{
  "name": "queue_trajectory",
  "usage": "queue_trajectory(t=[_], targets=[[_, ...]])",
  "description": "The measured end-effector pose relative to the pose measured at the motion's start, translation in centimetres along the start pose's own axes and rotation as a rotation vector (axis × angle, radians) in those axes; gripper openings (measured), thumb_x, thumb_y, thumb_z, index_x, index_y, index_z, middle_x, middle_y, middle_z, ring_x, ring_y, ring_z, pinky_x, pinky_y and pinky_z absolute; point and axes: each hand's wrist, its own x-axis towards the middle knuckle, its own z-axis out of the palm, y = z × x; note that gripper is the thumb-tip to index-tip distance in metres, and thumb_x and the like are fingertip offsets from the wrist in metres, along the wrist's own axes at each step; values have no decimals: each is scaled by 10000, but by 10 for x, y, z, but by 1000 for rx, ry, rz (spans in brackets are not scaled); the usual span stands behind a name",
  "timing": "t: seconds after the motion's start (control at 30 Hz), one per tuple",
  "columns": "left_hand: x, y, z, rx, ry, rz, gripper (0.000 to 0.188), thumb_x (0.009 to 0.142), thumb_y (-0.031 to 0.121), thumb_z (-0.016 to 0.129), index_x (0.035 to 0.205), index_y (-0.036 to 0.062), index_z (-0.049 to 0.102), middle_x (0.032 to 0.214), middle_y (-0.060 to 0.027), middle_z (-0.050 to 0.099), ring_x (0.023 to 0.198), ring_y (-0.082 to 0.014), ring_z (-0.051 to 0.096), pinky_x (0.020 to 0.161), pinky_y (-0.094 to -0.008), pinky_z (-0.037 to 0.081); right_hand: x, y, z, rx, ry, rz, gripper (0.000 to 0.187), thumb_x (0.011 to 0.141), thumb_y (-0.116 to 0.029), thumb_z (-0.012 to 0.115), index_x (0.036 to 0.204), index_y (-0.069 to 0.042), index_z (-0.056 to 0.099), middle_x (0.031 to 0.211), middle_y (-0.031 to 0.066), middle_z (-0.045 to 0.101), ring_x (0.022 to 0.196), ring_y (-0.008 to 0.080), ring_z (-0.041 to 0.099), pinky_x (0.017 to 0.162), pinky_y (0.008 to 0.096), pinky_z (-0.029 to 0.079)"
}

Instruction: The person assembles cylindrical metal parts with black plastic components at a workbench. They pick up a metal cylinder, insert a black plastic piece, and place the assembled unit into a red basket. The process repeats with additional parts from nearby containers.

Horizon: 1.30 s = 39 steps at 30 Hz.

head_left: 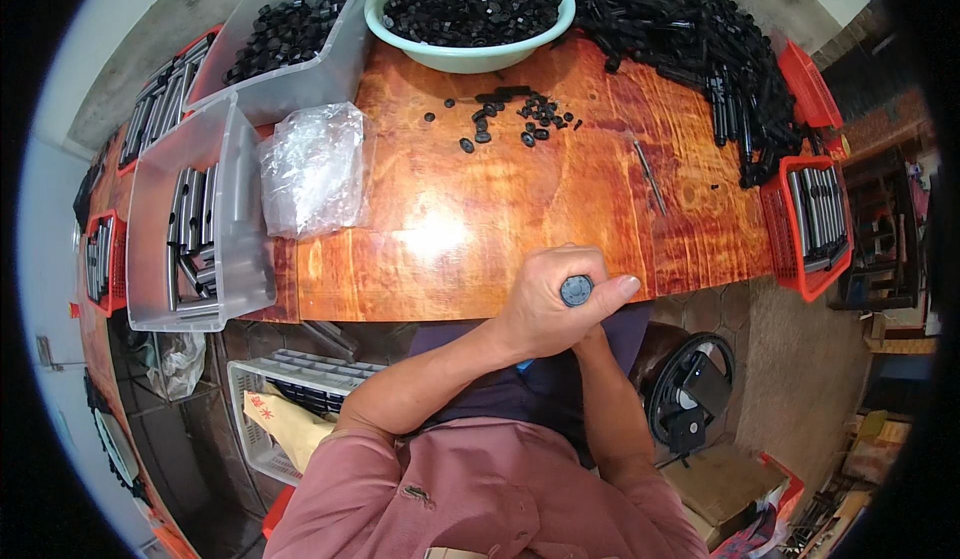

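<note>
My left hand (548, 299) is wrapped round a dark cylindrical piece (577, 290) held upright at the table's near edge. Only its round, dark grey end shows above the fist, and the thumb points right beside it. The rest of the piece is hidden in the hand. My right forearm (607, 399) comes up from below and ends beneath the left fist. The right hand is almost wholly covered there, so its fingers do not show. Beyond the hands, several small black caps (484, 137) lie loose on the wooden table (450, 199).
At the back stand a pale green basin (470, 57) of black parts and a pile of black tubes (680, 29). Clear bins (255, 269) and a plastic bag (315, 169) are left; a red basket (805, 279) of tubes is right. A thin metal rod (650, 177) lies nearby.
</note>
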Motion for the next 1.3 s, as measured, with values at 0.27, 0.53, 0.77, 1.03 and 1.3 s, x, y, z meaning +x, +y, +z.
queue_trajectory(t=[0.27, 0.53, 0.77, 1.03, 1.3], targets=[[9, 1, -11, 7, -139, 91, 355, 916, 96, 721, 634, 32, 515, 622, -65, 562, 608, -158, 564, 609, -308, 470, -13, 26, 5, 65, -12, -36, 327, 832, -297, 741, 1024, -56, 632, 927, 151, 664, 787, 345, 705, 656, 405, 553], [19, -5, -26, -30, -393, 183, 316, 882, 100, 762, 648, 38, 560, 649, -78, 590, 640, -190, 605, 637, -304, 484, 17, -24, -11, -80, -2, -196, 430, 876, -333, 710, 1171, -35, 616, 1055, 183, 674, 847, 365, 709, 716, 419, 565], [8, 8, -2, -26, 168, -16, 265, 841, 183, 821, 738, 45, 620, 688, -15, 642, 694, -89, 625, 615, -265, 495, -2, 6, 0, 14, -4, -62, 352, 911, -332, 660, 1111, -43, 646, 1050, 163, 687, 819, 347, 703, 688, 414, 553], [2, 1, 10, -132, 277, -34, 275, 871, 164, 787, 692, 42, 618, 628, -40, 628, 624, -114, 603, 585, -274, 468, 8, -13, -1, -26, 89, -95, 276, 923, -308, 630, 1041, -60, 665, 1046, 132, 698, 764, 337, 696, 632, 413, 528], [3, -4, 1, 82, 134, 190, 366, 872, 194, 777, 599, 61, 573, 571, -63, 571, 585, -210, 568, 583, -337, 457, 5, -9, -3, -43, 5, -112, 238, 874, -243, 676, 1043, -77, 652, 1039, 119, 694, 836, 289, 696, 671, 413, 520]])
